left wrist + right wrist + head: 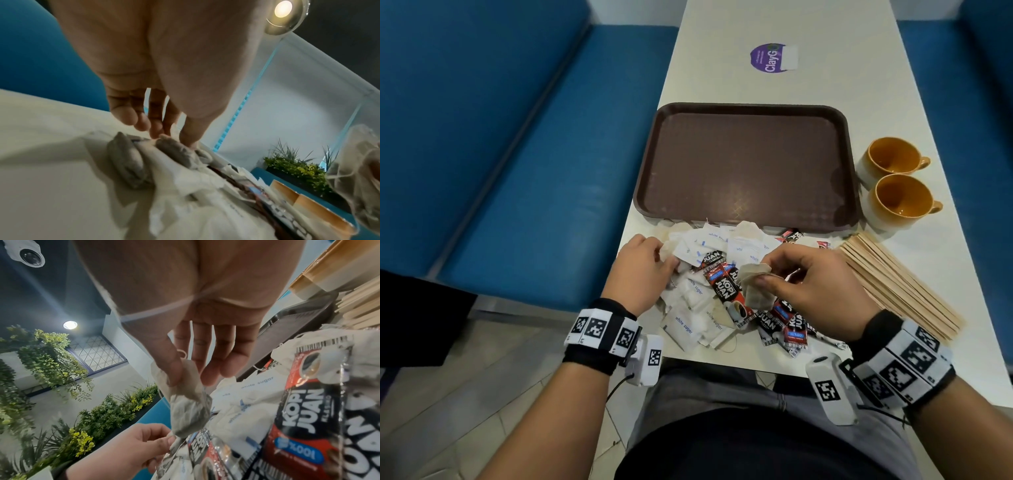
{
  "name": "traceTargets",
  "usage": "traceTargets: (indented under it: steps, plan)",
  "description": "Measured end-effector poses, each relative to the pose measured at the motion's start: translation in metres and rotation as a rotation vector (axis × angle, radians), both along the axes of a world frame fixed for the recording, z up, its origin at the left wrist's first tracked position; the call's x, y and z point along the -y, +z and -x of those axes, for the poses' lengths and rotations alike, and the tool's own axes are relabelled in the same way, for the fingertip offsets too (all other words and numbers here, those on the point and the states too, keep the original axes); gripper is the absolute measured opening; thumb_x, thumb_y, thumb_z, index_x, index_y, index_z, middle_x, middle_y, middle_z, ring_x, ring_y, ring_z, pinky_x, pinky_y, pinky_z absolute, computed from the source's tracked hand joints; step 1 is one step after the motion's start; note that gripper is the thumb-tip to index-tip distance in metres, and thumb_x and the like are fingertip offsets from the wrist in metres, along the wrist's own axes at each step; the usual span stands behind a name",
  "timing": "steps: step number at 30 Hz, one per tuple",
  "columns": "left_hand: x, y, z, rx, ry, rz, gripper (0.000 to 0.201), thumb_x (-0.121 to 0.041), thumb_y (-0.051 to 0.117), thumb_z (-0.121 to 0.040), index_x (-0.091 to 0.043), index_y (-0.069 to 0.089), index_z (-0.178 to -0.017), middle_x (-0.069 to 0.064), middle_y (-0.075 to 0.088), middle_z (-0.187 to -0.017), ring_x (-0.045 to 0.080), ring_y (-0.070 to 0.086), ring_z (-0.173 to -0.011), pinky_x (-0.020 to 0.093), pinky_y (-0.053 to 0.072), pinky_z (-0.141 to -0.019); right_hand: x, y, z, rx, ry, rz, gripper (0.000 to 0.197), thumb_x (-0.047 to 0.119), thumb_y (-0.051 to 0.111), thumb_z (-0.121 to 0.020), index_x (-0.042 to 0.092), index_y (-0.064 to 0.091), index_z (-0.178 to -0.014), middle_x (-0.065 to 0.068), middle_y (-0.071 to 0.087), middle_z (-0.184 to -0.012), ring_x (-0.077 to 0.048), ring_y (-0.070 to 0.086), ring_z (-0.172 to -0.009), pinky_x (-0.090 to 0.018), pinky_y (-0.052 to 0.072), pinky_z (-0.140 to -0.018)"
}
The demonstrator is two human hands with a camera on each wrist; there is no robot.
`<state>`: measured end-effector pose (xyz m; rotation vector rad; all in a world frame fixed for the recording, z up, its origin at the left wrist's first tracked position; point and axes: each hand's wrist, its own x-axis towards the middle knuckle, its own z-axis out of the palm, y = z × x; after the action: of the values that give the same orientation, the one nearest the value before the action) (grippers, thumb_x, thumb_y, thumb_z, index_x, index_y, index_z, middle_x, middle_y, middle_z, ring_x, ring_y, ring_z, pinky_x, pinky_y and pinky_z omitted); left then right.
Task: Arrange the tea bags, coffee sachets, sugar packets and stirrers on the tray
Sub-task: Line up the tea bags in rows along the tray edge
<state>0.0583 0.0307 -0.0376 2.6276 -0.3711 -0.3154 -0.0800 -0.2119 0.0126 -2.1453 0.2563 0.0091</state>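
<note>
An empty brown tray (748, 164) lies on the white table. In front of it is a mixed pile: black-and-red coffee sachets (726, 291), white sugar packets (685, 325) and beige tea bags. My right hand (763, 275) is lifted over the pile and pinches a tea bag (185, 395) between thumb and forefinger, its string looped across the palm. My left hand (667, 260) is at the pile's left edge, thumb and fingertips pinching another tea bag (174, 151) that lies on the heap. Wooden stirrers (893, 284) lie in a stack to the right.
Two orange cups (890, 161) (900, 202) stand right of the tray. A purple sticker (770, 58) is on the table (739, 78) beyond it. Blue bench seats (517, 171) flank the table on both sides.
</note>
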Motion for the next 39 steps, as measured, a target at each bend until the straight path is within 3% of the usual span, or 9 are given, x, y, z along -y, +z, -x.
traceTargets:
  steps: [1,4,8,12,20,25,31,36,39]
  plan:
    - [0.001,0.002,0.000,0.012,0.004,0.028,0.012,-0.031,0.066,-0.096,-0.020,0.061,-0.096,-0.003,0.057,-0.096,0.022,0.060,-0.088,0.028,0.040,-0.076,0.000,0.001,0.000,0.000,0.000,0.005,0.007,0.026,0.080,-0.086,0.029,0.074,-0.086,0.014,0.073,-0.081,-0.004,0.067,-0.079,-0.030,0.056,-0.073]
    - [-0.001,0.009,0.002,0.029,0.020,0.120,0.020,-0.024,0.064,-0.096,-0.024,0.051,-0.082,-0.005,0.061,-0.086,0.009,0.059,-0.076,0.020,0.039,-0.065,0.000,0.002,-0.001,0.001,-0.012,0.019,0.008,0.027,0.080,-0.086,0.030,0.072,-0.085,0.014,0.072,-0.081,-0.004,0.065,-0.080,-0.027,0.053,-0.071]
    - [-0.008,0.025,0.011,0.075,0.086,0.306,0.018,-0.028,0.069,-0.095,-0.020,0.058,-0.083,-0.009,0.064,-0.079,0.005,0.060,-0.070,0.015,0.043,-0.060,0.000,0.001,-0.001,0.011,-0.104,0.034,0.008,0.041,0.073,-0.082,0.035,0.071,-0.085,0.016,0.069,-0.090,-0.003,0.063,-0.085,-0.024,0.050,-0.071]
    - [-0.012,0.037,0.023,0.171,0.112,0.459,0.013,-0.023,0.069,-0.096,-0.020,0.058,-0.089,-0.012,0.068,-0.080,0.001,0.063,-0.075,0.011,0.044,-0.063,0.001,0.000,-0.002,0.006,-0.150,0.029,0.008,0.031,0.078,-0.088,0.034,0.071,-0.086,0.019,0.072,-0.090,0.001,0.062,-0.082,-0.021,0.044,-0.069]
    - [0.021,0.033,0.054,0.025,-0.128,0.505,0.013,-0.024,0.070,-0.096,-0.029,0.059,-0.092,-0.012,0.074,-0.071,0.006,0.067,-0.063,0.026,0.053,-0.064,-0.013,0.011,-0.004,-0.048,0.101,-0.129,0.008,0.021,0.082,-0.087,0.023,0.075,-0.090,0.014,0.076,-0.084,-0.003,0.069,-0.080,-0.010,0.048,-0.070]
    - [0.040,0.036,0.067,-0.125,-0.179,0.624,0.004,-0.022,0.070,-0.096,-0.021,0.066,-0.095,-0.004,0.074,-0.068,0.023,0.069,-0.064,0.042,0.057,-0.066,-0.013,0.008,-0.005,-0.059,0.042,-0.201,0.008,0.018,0.082,-0.086,0.020,0.076,-0.090,0.006,0.078,-0.084,-0.014,0.074,-0.080,-0.036,0.061,-0.078]
    - [0.038,0.035,0.068,-0.308,-0.184,0.758,0.011,-0.024,0.059,-0.098,-0.022,0.068,-0.104,0.003,0.079,-0.084,0.029,0.075,-0.079,0.055,0.059,-0.081,-0.007,0.008,-0.003,-0.058,-0.052,-0.206,0.013,0.027,0.085,-0.084,0.025,0.073,-0.087,0.003,0.075,-0.074,-0.015,0.070,-0.062,-0.028,0.054,-0.056]
    - [0.034,0.036,0.072,-0.380,-0.192,0.813,0.026,-0.008,0.052,-0.097,-0.011,0.068,-0.117,0.009,0.079,-0.091,0.031,0.076,-0.087,0.049,0.061,-0.088,-0.009,0.006,-0.003,-0.015,-0.017,-0.261,0.018,0.017,0.086,-0.082,0.023,0.072,-0.091,0.003,0.077,-0.088,-0.022,0.074,-0.079,-0.041,0.062,-0.074]
    - [0.029,0.035,0.067,-0.373,-0.169,0.797,0.033,0.003,0.049,-0.094,-0.014,0.068,-0.116,0.007,0.079,-0.094,0.028,0.075,-0.087,0.043,0.061,-0.088,-0.010,0.004,-0.004,-0.022,-0.043,-0.272,0.031,0.015,0.087,-0.081,0.027,0.067,-0.102,0.004,0.077,-0.084,-0.013,0.072,-0.074,-0.029,0.058,-0.071]
